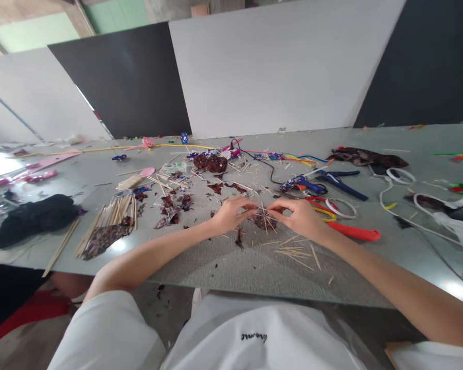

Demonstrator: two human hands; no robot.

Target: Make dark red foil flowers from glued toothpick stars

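head view: left hand (pixel 231 213) and right hand (pixel 294 217) angle inward, facing each other, narrowly pinching thin sticks (pixel 266 220).

On the worktop (pixel 200 267), loose sticks (pixel 293 252) are scattered in front and to the right of the stick-pierced bundle (pixel 259 222); a glue gun (pixel 303 184) is set behind the bundle to the right; scraps (pixel 173 205) are strewn to the bundle's left; gathered sticks (pixel 113 221) are laid farther left of it, a cloth (pixel 34 218) beyond those; panels (pixel 266 72) are stood well behind it.
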